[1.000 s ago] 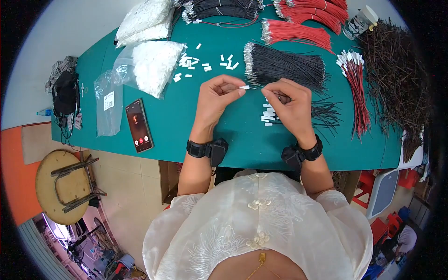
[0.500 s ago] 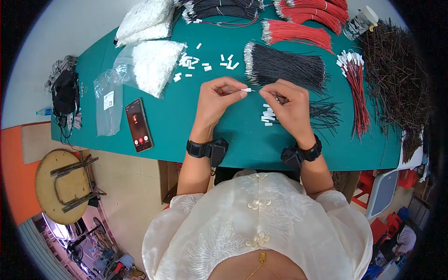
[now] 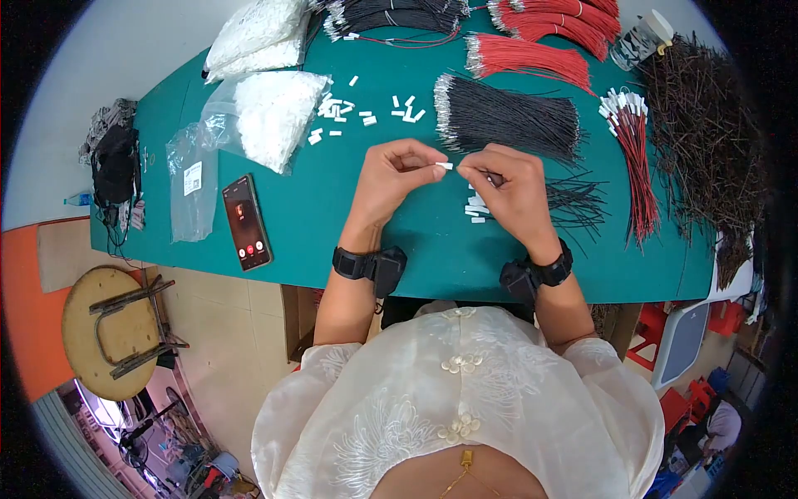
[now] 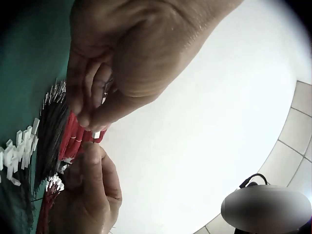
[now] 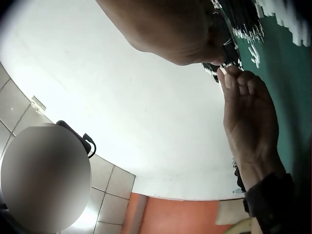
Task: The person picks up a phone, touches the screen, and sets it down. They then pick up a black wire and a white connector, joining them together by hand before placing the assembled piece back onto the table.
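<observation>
In the head view my left hand (image 3: 391, 183) pinches a small white connector housing (image 3: 445, 165) between thumb and forefinger. My right hand (image 3: 515, 191) meets it from the right, its thumb and forefinger pinching a thin black wire, mostly hidden by the fingers. The left wrist view has the white housing (image 4: 96, 134) poking out of the left fingertips, with a short dark length of wire between it and the right fingertips. Under the right hand lie black wires (image 3: 578, 204) with white housings on their ends. Beyond the hands is a thick bundle of black wires (image 3: 511, 121) with metal tips.
Loose white housings (image 3: 368, 121) lie beside an opened bag of housings (image 3: 278, 116). A phone (image 3: 247, 223) rests at the left. Red wire bundles (image 3: 532, 62), a bundle of red wires with white ends (image 3: 636, 166), a cup (image 3: 640, 41) and a dark wire heap (image 3: 706, 125) occupy the right.
My hands have drawn closer together. The left hand and its housing moved slightly right and down; the right fingertips moved left, closing the gap where a thin pale tip showed.
</observation>
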Demonstrator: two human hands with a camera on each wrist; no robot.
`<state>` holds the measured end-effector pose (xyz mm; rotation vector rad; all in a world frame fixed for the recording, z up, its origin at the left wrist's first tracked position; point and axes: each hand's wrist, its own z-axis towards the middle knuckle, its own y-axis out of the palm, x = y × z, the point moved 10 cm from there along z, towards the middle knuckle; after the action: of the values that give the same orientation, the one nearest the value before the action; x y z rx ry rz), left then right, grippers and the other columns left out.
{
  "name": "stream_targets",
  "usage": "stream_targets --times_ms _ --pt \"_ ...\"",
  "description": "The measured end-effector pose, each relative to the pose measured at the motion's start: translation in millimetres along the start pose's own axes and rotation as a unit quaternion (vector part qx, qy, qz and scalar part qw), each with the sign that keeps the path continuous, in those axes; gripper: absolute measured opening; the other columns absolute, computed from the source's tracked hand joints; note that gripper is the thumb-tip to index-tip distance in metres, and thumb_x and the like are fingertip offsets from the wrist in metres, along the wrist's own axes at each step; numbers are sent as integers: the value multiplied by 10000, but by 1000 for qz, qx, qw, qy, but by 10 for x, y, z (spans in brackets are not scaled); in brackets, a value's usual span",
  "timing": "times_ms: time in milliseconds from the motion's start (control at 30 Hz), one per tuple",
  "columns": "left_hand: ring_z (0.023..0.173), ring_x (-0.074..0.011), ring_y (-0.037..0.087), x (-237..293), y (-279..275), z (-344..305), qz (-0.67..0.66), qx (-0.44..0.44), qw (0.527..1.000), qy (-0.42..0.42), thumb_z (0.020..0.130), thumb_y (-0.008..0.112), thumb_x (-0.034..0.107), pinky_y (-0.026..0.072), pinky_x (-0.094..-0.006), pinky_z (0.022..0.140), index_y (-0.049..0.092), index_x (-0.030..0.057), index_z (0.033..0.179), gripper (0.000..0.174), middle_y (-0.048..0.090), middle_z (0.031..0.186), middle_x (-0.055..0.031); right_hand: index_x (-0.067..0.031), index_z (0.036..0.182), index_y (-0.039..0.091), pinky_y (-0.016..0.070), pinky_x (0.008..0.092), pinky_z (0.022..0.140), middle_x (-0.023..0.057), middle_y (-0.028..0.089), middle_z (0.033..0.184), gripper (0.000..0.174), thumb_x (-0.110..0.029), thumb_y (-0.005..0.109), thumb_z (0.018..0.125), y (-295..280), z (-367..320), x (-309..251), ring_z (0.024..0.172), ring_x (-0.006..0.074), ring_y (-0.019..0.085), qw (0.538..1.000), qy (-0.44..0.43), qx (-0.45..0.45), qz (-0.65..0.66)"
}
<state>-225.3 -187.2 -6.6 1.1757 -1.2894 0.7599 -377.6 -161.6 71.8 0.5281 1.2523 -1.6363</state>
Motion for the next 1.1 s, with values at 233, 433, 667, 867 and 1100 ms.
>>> stream_targets --times_ms 233,433,667,867,1100 --pt "809 -82 676 -34 132 13 132 -27 991 23 840 775 34 520 -219 733 741 23 1001 164 744 907 -45 1 862 719 476 379 580 100 670 775 93 -57 750 797 -134 -74 -123 650 279 623 986 -32 -44 -158" --pt "794 -147 684 160 0 67 196 44 976 81 823 775 57 533 -269 722 739 38 986 169 728 885 -46 -8 870 714 501 423 661 108 662 799 105 -70 738 788 -308 -296 160 728 336 636 957 16 -115 -267" --pt "922 -336 598 459 -106 450 591 136 771 195 776 769 89 518 -431 786 710 62 891 132 644 926 -115 -10 907 707 513 423 718 128 664 857 151 -80 746 779 -328 -193 133 808 338 640 944 26 -151 -294" --pt "926 -339 602 356 -80 518 616 138 749 199 794 763 100 504 -443 796 707 58 926 150 651 922 -127 -9 942 705 519 423 787 138 680 969 202 -99 759 769 -765 -153 -63 901 335 638 948 101 -96 -287" --pt "820 -221 695 462 -298 261 316 155 927 128 851 731 65 535 -309 708 691 30 937 101 724 874 -93 1 971 696 512 432 817 151 679 974 223 -135 761 806 -537 -159 179 913 351 636 944 -7 -126 -305"
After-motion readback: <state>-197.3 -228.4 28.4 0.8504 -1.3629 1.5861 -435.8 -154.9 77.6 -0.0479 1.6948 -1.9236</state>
